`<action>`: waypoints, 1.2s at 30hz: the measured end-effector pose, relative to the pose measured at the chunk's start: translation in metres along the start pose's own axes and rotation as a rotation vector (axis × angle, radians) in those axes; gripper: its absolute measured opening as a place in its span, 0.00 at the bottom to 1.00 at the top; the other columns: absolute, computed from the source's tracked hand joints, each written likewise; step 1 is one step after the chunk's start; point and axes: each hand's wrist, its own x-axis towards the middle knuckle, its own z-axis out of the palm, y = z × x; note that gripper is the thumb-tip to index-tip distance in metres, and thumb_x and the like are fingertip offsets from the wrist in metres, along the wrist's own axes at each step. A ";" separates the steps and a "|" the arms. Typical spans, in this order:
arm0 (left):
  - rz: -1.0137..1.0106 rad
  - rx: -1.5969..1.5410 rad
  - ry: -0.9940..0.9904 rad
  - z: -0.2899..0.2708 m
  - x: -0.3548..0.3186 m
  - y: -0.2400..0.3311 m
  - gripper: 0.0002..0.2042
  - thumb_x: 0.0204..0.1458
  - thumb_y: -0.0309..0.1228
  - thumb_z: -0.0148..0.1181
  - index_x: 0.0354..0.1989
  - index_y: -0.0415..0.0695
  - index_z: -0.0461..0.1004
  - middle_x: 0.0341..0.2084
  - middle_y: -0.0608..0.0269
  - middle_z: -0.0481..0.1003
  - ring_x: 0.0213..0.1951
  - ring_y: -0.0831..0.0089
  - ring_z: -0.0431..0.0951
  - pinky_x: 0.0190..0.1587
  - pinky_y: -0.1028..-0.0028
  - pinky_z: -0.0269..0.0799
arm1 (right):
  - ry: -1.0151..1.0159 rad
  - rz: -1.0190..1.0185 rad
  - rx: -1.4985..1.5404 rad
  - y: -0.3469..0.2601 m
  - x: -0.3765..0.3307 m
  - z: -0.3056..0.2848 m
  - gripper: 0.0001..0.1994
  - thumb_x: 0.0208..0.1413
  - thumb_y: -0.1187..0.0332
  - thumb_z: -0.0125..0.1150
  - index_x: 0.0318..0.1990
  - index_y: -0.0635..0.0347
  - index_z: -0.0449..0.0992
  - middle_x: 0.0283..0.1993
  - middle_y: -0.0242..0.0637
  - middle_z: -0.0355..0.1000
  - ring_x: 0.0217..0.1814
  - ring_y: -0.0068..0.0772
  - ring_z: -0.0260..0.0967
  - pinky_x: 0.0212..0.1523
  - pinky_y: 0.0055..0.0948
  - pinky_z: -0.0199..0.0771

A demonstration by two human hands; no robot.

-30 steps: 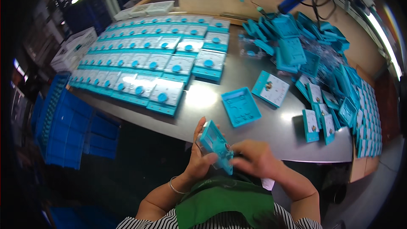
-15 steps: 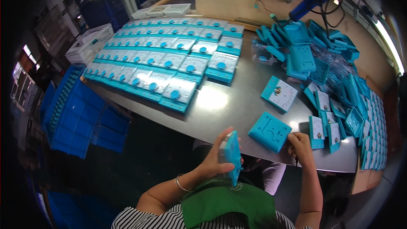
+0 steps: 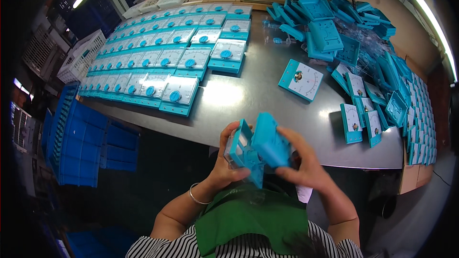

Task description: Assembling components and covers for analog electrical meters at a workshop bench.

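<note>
My left hand (image 3: 228, 160) is closed round a meter front (image 3: 245, 149), a teal frame with a clear cover, tilted so its inner side faces right. My right hand (image 3: 306, 160) grips a teal back cover (image 3: 270, 139) by its right side. The two parts are close together over the table's front edge; whether they touch I cannot tell. On the table beyond them lies a meter panel (image 3: 301, 80) with a white dial and brass-coloured fitting, its clear cover absent. Farther right, several similar dial panels (image 3: 352, 118) lean on one another.
Rows of finished-looking meters with clear covers (image 3: 190, 62) fill the left of the metal table (image 3: 258, 98). A pile of teal housings (image 3: 326, 36) and clear plastic parts lies at the back right. Blue crates (image 3: 79, 138) stand left of the table; white baskets (image 3: 83, 55) are behind them.
My right hand has picked the back cover up off the table and brought it left beside the meter front. My left hand has turned the front's inner side rightward. The view has shifted.
</note>
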 end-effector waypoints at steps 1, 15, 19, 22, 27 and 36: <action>-0.004 -0.007 0.004 0.000 -0.001 -0.002 0.52 0.33 0.31 0.72 0.66 0.58 0.41 0.59 0.58 0.53 0.58 0.63 0.60 0.57 0.61 0.62 | -0.017 -0.094 0.055 -0.005 -0.003 0.011 0.38 0.43 0.60 0.67 0.63 0.59 0.58 0.62 0.54 0.56 0.65 0.53 0.55 0.61 0.39 0.58; 0.080 0.136 0.003 -0.012 -0.007 -0.016 0.52 0.32 0.33 0.70 0.66 0.55 0.38 0.58 0.57 0.52 0.59 0.63 0.58 0.58 0.60 0.60 | 0.037 -0.182 0.045 -0.007 -0.001 0.055 0.41 0.46 0.57 0.66 0.65 0.66 0.53 0.62 0.61 0.55 0.63 0.57 0.56 0.61 0.42 0.57; 0.020 0.219 0.098 0.001 0.002 0.007 0.57 0.33 0.30 0.70 0.68 0.54 0.31 0.58 0.57 0.52 0.58 0.62 0.58 0.59 0.58 0.60 | 0.032 -0.254 0.008 -0.003 0.018 0.047 0.38 0.49 0.58 0.64 0.63 0.67 0.55 0.61 0.60 0.57 0.61 0.55 0.59 0.56 0.41 0.63; 0.186 0.801 0.037 -0.004 0.035 0.038 0.49 0.34 0.29 0.69 0.67 0.49 0.45 0.60 0.52 0.52 0.60 0.57 0.57 0.58 0.56 0.59 | -0.087 -0.094 0.160 -0.010 0.040 0.019 0.32 0.51 0.62 0.63 0.61 0.68 0.59 0.56 0.57 0.64 0.51 0.49 0.68 0.46 0.37 0.71; 0.407 1.840 0.144 -0.040 0.079 0.030 0.37 0.35 0.32 0.66 0.60 0.44 0.61 0.60 0.49 0.57 0.62 0.48 0.55 0.60 0.48 0.52 | 0.281 0.205 0.144 0.031 0.040 -0.034 0.23 0.51 0.67 0.61 0.52 0.71 0.68 0.43 0.53 0.70 0.33 0.37 0.73 0.34 0.29 0.73; 0.218 1.923 0.374 -0.057 0.143 0.021 0.31 0.43 0.36 0.64 0.56 0.38 0.62 0.60 0.49 0.58 0.66 0.47 0.49 0.63 0.41 0.39 | 0.504 0.364 -0.575 0.121 0.094 -0.073 0.14 0.51 0.69 0.60 0.42 0.70 0.71 0.36 0.45 0.70 0.22 0.27 0.69 0.21 0.25 0.67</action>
